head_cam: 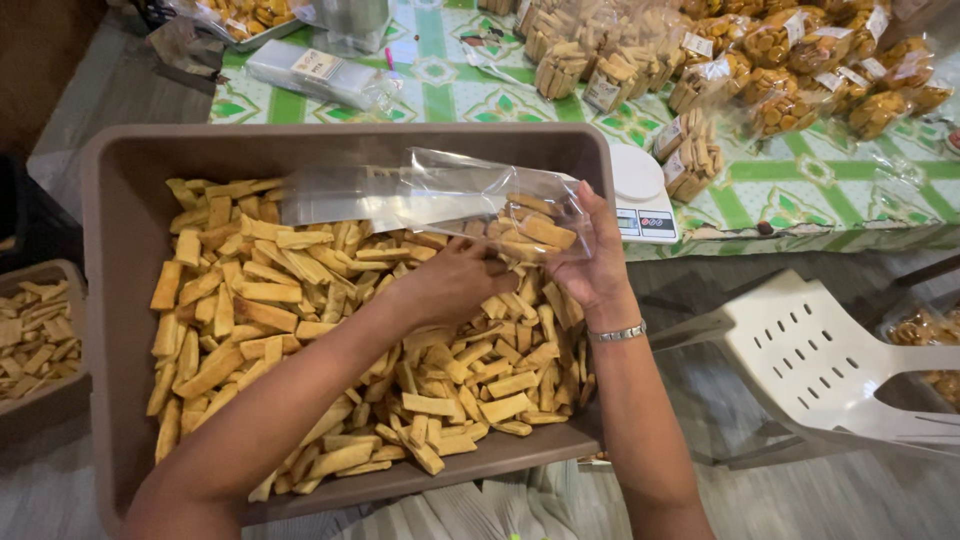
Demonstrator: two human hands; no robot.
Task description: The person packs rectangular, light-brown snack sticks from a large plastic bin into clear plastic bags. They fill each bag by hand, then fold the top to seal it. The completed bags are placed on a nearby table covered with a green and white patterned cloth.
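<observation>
**Hands at the bag over a bin of biscuit sticks**

Green-and-white patterned cloth covers the table (pixel 800 180) at the far side, and it is crowded with filled clear packets of biscuit sticks (pixel 600 70) and rounder golden snacks (pixel 810 70). A white kitchen scale (pixel 640 190) sits at the table's near edge, just behind the rim of a big brown plastic bin (pixel 120 200). That bin fills the middle of the scene and holds a deep heap of pale yellow biscuit sticks (pixel 300 330), piled loosely in all directions.

Over the bin's far right corner the person holds a long clear plastic bag (pixel 420 195), lying roughly level, its empty end stretching to the left. A few sticks already lie inside its right end. The right hand (pixel 590 260) is closed around that filled end, fingers wrapped over the plastic from the outside, with a metal bracelet (pixel 617 333) on the wrist. The left hand (pixel 455 285) is curled just below the bag, fingers bunched together on the sticks at the top of the heap, touching both them and the underside of the bag; whether it is pinching any sticks I cannot tell.

To the left a second, smaller brown bin (pixel 40 340) with more sticks shows at the edge. A white plastic chair (pixel 820 360) stands to the right, on the grey floor.
</observation>
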